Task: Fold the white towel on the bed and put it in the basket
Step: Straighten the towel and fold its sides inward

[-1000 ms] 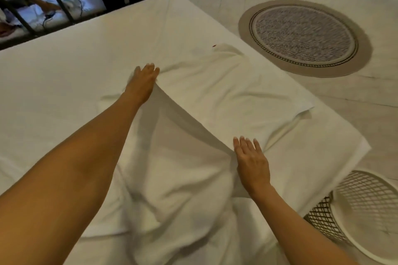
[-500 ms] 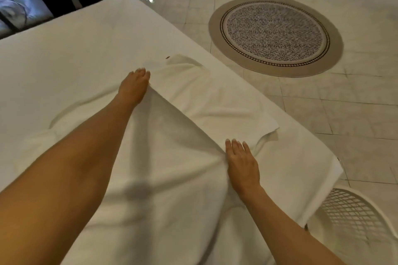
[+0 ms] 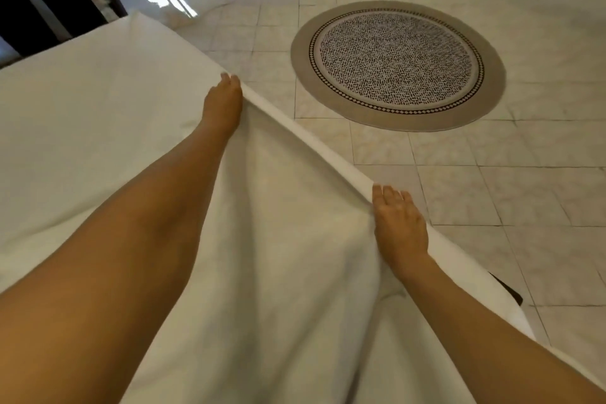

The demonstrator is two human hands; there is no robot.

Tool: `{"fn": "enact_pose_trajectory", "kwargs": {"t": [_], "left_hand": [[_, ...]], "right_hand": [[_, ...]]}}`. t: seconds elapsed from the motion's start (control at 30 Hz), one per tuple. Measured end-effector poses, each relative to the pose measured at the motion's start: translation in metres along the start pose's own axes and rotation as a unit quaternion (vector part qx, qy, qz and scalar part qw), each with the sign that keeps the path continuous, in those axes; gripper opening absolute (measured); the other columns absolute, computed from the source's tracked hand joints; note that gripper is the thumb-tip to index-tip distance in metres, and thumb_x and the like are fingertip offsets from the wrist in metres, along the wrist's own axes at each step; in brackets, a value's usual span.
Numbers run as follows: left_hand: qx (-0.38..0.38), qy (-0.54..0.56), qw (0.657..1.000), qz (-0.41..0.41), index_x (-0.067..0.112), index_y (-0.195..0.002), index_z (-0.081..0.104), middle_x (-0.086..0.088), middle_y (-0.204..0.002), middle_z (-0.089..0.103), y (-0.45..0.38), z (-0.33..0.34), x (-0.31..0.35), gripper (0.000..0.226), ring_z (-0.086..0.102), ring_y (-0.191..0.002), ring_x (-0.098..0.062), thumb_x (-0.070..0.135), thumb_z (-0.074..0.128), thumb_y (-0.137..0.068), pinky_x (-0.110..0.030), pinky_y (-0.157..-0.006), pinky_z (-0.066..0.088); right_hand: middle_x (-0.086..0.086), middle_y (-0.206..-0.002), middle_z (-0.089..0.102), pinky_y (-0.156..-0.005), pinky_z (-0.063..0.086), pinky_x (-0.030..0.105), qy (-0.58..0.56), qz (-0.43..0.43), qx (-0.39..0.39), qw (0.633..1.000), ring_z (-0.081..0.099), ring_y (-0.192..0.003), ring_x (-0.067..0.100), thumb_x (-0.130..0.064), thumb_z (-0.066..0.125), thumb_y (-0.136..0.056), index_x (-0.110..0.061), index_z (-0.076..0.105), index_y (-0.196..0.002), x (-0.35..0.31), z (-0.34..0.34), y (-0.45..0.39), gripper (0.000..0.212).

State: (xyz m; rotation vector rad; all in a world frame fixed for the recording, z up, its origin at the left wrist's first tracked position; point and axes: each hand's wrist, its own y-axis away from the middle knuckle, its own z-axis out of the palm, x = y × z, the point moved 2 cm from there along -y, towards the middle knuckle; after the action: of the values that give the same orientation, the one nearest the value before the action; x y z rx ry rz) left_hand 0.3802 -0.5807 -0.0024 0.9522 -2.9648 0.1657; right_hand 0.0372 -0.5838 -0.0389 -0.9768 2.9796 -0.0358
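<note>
White-sheeted bed (image 3: 82, 128) fills 7 to 11 o'clock. Soft white terry towel (image 3: 282, 239) lies centre, its folded edge taut toward 2 o'clock. Left hand (image 3: 223, 102) pinches the far end at 12, right hand (image 3: 398, 226) the near end at 3. Limp, light cloth: grip corners. Basket not visible.

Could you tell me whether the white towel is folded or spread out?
Mid-fold: both hands, left and right, hold the towel's raised edge.
</note>
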Motion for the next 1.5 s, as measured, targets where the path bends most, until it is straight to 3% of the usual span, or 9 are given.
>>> {"fn": "enact_pose_trajectory", "kwargs": {"t": [0.07,0.17,0.23,0.4,0.77,1.03,1.1,1.23,1.5], "left_hand": [[0.004,0.026,1.000,0.007,-0.009,-0.129,0.041,-0.028,-0.150,0.027,-0.016,0.014,0.015,0.042,0.054,-0.110,-0.047,-0.017,0.042,-0.088,-0.051,-0.094,0.043],[-0.020,0.049,0.999,0.005,-0.007,-0.132,0.040,-0.025,-0.155,0.020,-0.015,0.060,0.027,0.043,0.049,-0.120,-0.045,-0.016,0.036,-0.090,-0.050,-0.097,0.041],[-0.061,0.064,0.996,0.012,-0.003,-0.143,0.028,-0.022,-0.158,0.009,-0.002,0.098,0.029,0.053,0.030,-0.139,-0.039,-0.014,0.031,-0.092,-0.047,-0.107,0.034],[-0.144,0.059,0.988,0.019,0.002,-0.151,0.002,-0.018,-0.160,-0.004,0.031,0.168,0.031,0.055,0.002,-0.149,-0.032,0.010,0.026,-0.102,-0.056,-0.114,0.020],[-0.154,0.082,0.985,-0.006,0.006,-0.151,-0.006,-0.011,-0.161,-0.009,0.049,0.181,0.029,0.060,-0.006,-0.149,-0.024,0.032,0.019,-0.103,-0.052,-0.119,0.004],[-0.199,0.126,0.971,-0.035,0.008,-0.151,-0.006,-0.009,-0.161,-0.011,0.134,0.158,0.037,0.064,-0.005,-0.150,-0.021,0.041,0.019,-0.102,-0.044,-0.122,0.001],[-0.217,0.121,0.968,-0.032,0.009,-0.152,-0.004,-0.008,-0.161,-0.010,0.163,0.148,0.031,0.064,-0.005,-0.150,-0.020,0.041,0.019,-0.102,-0.043,-0.123,0.001],[-0.250,0.107,0.961,-0.043,0.011,-0.152,-0.002,-0.007,-0.161,-0.008,0.220,0.127,0.022,0.063,-0.005,-0.150,-0.018,0.041,0.021,-0.102,-0.041,-0.122,0.001],[-0.283,0.112,0.946,-0.114,0.012,-0.152,-0.003,-0.007,-0.161,-0.010,0.342,0.107,-0.003,0.065,-0.004,-0.150,-0.018,0.041,0.025,-0.101,-0.041,-0.121,0.005]], "right_hand": [[0.025,-0.132,0.053,-0.111,0.031,0.042,0.009,0.010,-0.020,1.000,0.051,-0.122,0.039,0.012,0.060,-0.078,0.007,0.042,-0.135,0.013,0.012,-0.016,0.059],[0.030,-0.112,0.064,-0.096,0.047,0.048,0.024,0.001,-0.031,0.999,0.064,-0.102,0.042,0.017,0.072,-0.062,0.012,0.054,-0.121,0.020,0.044,-0.020,0.062],[0.032,-0.111,0.064,-0.091,0.049,0.052,0.009,-0.003,-0.003,1.000,0.064,-0.100,0.044,0.019,0.068,-0.062,0.011,0.057,-0.119,0.022,0.076,-0.014,0.058],[0.019,-0.147,0.037,-0.114,0.008,0.046,-0.023,-0.037,-0.012,0.999,0.034,-0.137,0.032,-0.021,0.001,-0.098,-0.004,0.032,-0.143,0.014,0.137,0.011,0.057],[0.004,-0.156,0.022,-0.113,0.002,0.037,-0.077,-0.001,-0.080,0.994,0.026,-0.142,0.019,-0.036,0.015,-0.095,-0.014,0.020,-0.149,0.015,0.161,0.011,0.059],[0.003,-0.158,-0.012,-0.117,-0.003,0.037,-0.062,-0.065,-0.203,0.975,-0.005,-0.147,0.019,-0.053,-0.019,-0.071,-0.019,-0.012,-0.148,0.024,0.126,0.033,0.085],[0.004,-0.159,-0.012,-0.118,-0.001,0.038,-0.031,-0.089,-0.245,0.965,-0.005,-0.147,0.019,-0.054,-0.017,-0.075,-0.019,-0.010,-0.149,0.030,0.114,0.047,0.082],[0.005,-0.159,-0.010,-0.119,0.003,0.040,0.000,-0.125,-0.301,0.945,-0.004,-0.147,0.021,-0.045,0.016,-0.100,-0.020,-0.005,-0.150,0.031,0.089,0.067,0.060],[0.005,-0.159,-0.009,-0.119,0.009,0.040,0.066,-0.241,-0.346,0.904,-0.003,-0.147,0.021,-0.057,0.035,-0.092,-0.021,-0.009,-0.149,0.030,0.074,0.073,0.081]]}}
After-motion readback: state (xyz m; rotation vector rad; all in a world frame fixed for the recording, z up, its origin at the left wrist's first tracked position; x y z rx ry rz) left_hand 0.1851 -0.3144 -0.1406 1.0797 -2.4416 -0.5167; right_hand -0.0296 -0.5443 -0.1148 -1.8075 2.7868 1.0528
